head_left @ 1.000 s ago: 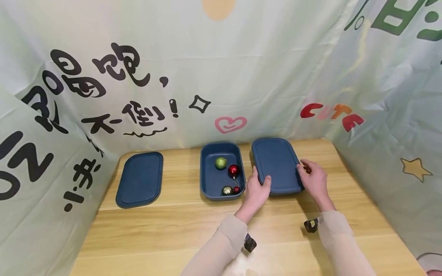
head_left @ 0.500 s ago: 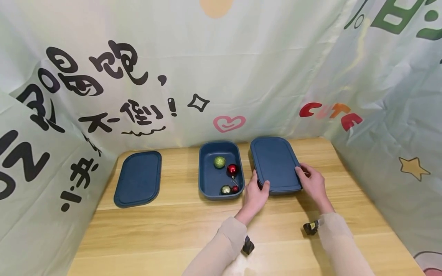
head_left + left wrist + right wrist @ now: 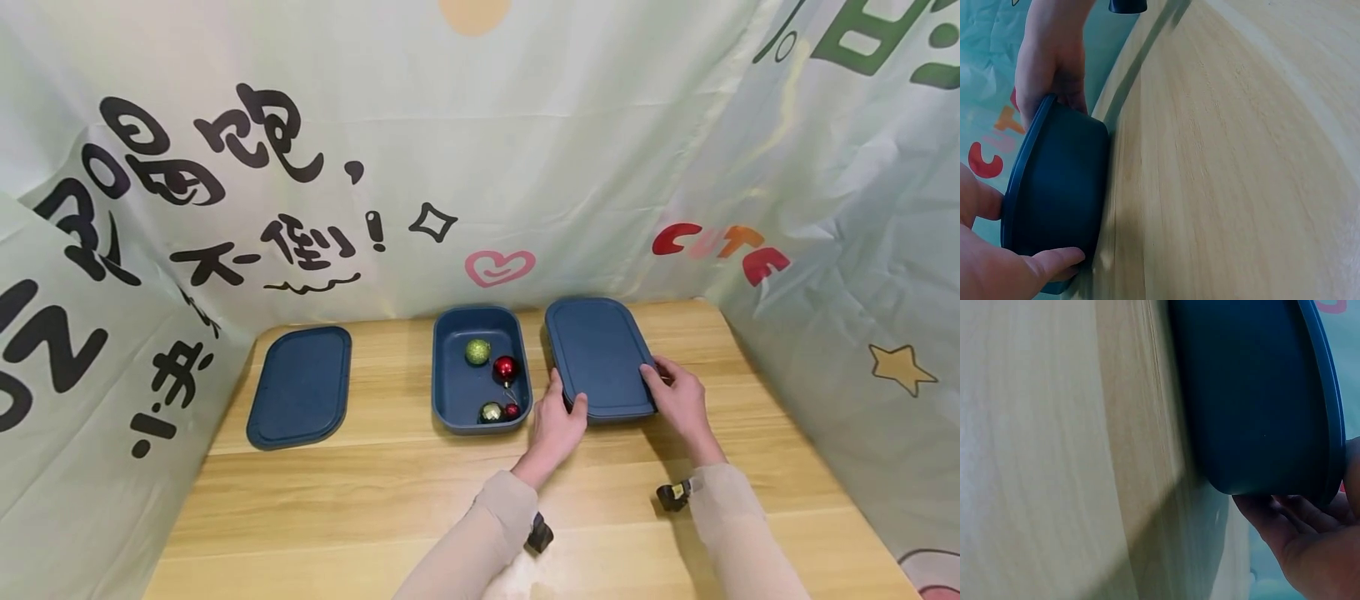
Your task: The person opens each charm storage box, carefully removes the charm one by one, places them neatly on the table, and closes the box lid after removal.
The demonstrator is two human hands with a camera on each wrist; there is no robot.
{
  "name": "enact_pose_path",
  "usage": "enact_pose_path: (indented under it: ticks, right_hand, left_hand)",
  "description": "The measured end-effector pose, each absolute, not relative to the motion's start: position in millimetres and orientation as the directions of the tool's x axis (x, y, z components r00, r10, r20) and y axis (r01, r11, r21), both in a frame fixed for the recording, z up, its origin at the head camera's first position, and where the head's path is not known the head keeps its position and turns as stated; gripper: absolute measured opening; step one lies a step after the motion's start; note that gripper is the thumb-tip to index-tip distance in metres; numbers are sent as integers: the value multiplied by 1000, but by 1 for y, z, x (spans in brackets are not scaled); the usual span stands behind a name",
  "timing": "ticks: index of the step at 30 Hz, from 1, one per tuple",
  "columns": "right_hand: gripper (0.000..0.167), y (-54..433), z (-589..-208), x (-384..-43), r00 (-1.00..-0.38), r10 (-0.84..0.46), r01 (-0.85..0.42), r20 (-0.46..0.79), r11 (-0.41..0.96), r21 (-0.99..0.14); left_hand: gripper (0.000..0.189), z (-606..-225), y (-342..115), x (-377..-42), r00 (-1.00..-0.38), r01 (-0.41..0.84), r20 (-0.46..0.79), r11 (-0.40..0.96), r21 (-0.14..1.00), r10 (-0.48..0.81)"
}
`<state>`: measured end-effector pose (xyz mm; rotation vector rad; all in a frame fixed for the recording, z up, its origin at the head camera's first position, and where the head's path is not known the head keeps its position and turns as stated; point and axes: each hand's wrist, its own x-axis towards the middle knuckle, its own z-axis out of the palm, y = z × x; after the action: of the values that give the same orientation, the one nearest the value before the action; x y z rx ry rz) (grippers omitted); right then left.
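Note:
A dark blue rectangular food container (image 3: 600, 358) with its lid on sits at the right of the wooden table. My left hand (image 3: 555, 425) grips its near left corner; in the left wrist view, the thumb and fingers (image 3: 1060, 257) span the lid rim and the side wall. On the opposite side my right hand (image 3: 681, 404) holds the container, its thumb at the lid's edge. The right wrist view shows the fingers (image 3: 1310, 515) bent against the container's wall. The container's underside is hidden.
Left of the hands stands an open blue container (image 3: 457, 392) holding a green glitter ball (image 3: 477, 352), a red bauble (image 3: 505, 368), a gold bauble (image 3: 491, 412) and a small red one (image 3: 512, 411). A loose blue lid (image 3: 302, 387) lies farther left. Printed cloth (image 3: 585, 167) encloses the table.
My right hand's fingers have settled slightly lower along the container's side. The left hand keeps its place at the corner. The open container, baubles and loose lid stay where they were.

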<state>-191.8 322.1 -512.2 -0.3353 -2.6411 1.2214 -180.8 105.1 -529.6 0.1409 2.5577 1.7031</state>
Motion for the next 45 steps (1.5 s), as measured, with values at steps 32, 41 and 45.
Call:
enact_pose_path:
  ticks: [32,41,45]
  right_hand:
    - [53,322,-513,-192,-940,314,113,135,657,-745]
    - [52,322,-512,-190,-939,312,104,147,663,-741]
    - [52,322,-512,-191,-938,314,105,148,665,-740]
  left_hand:
    - [71,-521,105,-178,-990,64,5,419,906,140]
    - [71,-523,106,-178,-991,66,10,418,906,134]
    - [70,-523,106,-178,-990,66,9,413,908,137]
